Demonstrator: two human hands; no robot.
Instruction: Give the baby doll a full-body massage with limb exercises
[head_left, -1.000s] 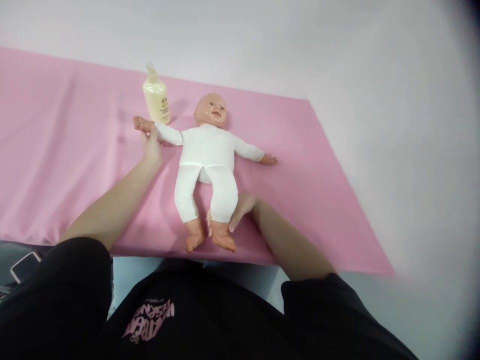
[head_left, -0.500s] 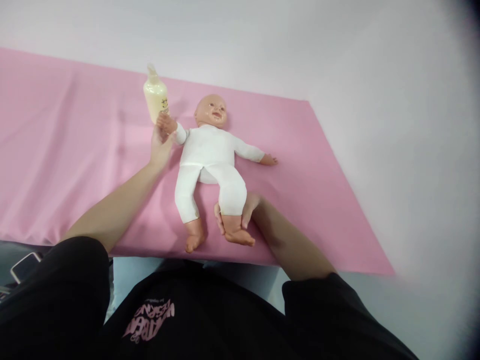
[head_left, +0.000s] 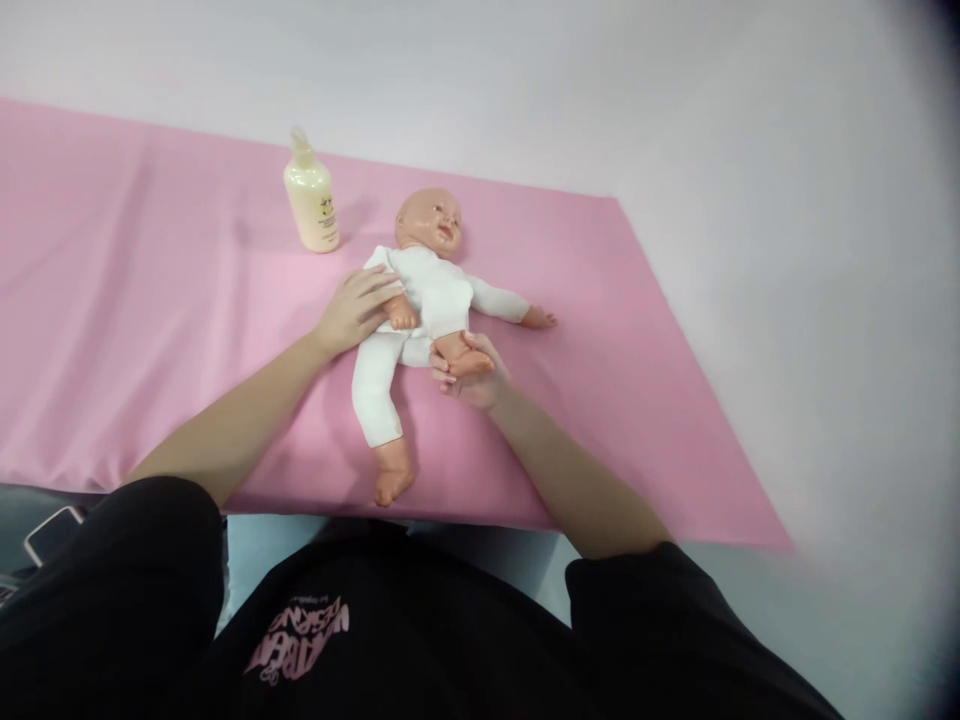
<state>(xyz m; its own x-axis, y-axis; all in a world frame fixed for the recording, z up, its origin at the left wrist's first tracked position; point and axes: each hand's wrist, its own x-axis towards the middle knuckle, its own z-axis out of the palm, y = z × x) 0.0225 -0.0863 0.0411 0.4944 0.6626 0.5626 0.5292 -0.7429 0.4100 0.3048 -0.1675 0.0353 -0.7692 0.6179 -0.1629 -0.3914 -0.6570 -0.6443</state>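
Note:
A baby doll [head_left: 431,285] with a bald head and a white cloth body lies on its back, head away from me. My left hand [head_left: 361,305] holds its arm on my left, fingers laid over the white sleeve, and that arm is folded across the belly. My right hand [head_left: 476,375] is closed around the lower part of the leg on my right, just by the bare foot. This leg is bent up toward the belly. The doll's other leg [head_left: 377,395] lies straight toward me, and its other arm [head_left: 499,300] stretches out sideways.
A pale yellow pump bottle [head_left: 311,210] stands upright beyond my left hand. Under everything is a table with a pink cover [head_left: 187,290], its near edge close to my body. A white-edged device [head_left: 54,535] shows at the lower left, below the table.
My left hand has brought the doll's arm inward from beside the bottle onto the belly. My right hand has pushed the leg up, bending it. The doll's head has shifted slightly right.

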